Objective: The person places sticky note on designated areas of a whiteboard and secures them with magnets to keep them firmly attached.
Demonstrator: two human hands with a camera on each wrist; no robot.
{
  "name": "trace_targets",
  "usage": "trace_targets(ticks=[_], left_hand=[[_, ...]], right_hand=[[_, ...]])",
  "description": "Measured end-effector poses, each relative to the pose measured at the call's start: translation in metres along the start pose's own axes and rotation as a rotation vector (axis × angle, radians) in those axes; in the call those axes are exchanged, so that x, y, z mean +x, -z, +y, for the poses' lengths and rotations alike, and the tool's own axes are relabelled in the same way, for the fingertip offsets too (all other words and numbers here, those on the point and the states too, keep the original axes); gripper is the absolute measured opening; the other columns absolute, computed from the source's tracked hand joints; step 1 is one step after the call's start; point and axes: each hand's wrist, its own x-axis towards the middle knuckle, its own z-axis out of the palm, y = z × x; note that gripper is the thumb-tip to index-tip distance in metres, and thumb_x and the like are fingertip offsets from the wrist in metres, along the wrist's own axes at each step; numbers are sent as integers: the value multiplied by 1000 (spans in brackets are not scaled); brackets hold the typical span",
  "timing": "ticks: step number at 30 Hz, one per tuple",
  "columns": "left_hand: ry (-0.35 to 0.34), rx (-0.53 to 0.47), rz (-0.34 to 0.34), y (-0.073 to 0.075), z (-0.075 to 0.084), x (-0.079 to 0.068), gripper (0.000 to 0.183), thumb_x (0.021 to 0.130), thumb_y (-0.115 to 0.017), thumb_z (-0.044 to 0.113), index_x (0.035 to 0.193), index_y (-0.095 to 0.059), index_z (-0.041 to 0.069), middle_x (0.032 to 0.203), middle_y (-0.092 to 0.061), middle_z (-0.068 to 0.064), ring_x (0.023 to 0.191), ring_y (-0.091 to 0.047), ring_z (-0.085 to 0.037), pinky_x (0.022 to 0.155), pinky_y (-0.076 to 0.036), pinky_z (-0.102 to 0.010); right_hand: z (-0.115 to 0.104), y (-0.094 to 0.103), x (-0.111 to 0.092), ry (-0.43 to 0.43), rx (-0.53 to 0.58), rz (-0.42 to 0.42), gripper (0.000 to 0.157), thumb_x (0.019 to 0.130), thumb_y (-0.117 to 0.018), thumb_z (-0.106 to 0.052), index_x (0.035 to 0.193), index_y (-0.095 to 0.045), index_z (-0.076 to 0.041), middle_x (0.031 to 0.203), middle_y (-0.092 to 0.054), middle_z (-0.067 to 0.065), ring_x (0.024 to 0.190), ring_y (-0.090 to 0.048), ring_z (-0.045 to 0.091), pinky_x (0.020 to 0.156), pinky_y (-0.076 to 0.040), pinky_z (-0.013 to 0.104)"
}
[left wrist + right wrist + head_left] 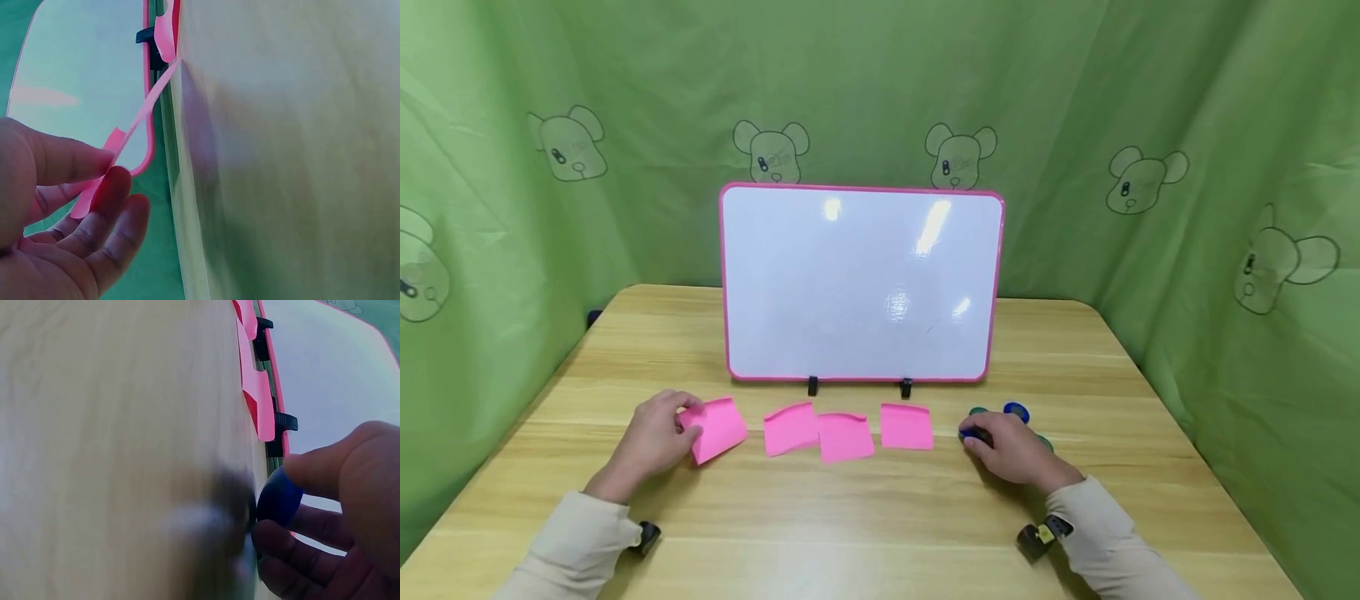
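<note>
Between thumb and fingers, my left hand (658, 432) pinches a pink sticky note (718, 429) at its left edge; in the left wrist view the note (140, 117) slants up off the wooden table. My right hand (1018, 450) pinches a round blue magnet (279, 499) at the table's right side. Near that hand lie another blue magnet (1017, 412) and green magnets (978, 411), partly hidden by the hand. Three more pink notes, a left one (792, 431), a middle one (846, 437) and a right one (906, 427), lie in a row between the hands.
A whiteboard (861, 283) with a pink frame stands upright behind the notes, on two black feet, a left one (813, 386) and a right one (906, 388). Green curtains (865, 67) with mouse drawings surround the wooden table (820, 533) at the back and sides.
</note>
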Motion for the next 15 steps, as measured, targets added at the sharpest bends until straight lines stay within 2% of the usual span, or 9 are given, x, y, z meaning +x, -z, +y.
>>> trace_targets(ticks=[9, 15], left_hand=[[5, -47, -13, 2, 0, 4, 39, 79, -61, -6, 118, -63, -5, 119, -55, -24, 97, -60, -38, 77, -57, -45], [-1, -71, -13, 3, 2, 4, 46, 74, -62, -9, 120, -61, -7, 120, -53, -26, 94, -61, -38, 76, -57, -42]], right_hand=[[0, 3, 3, -24, -18, 18, 18, 95, -59, -10, 109, -68, -5, 102, -69, 4, 92, -63, 18, 82, -54, 42], [-1, 3, 5, -33, -30, 63, 18, 94, -58, -8, 107, -69, -4, 101, -70, 6, 92, -65, 20, 81, -55, 43]])
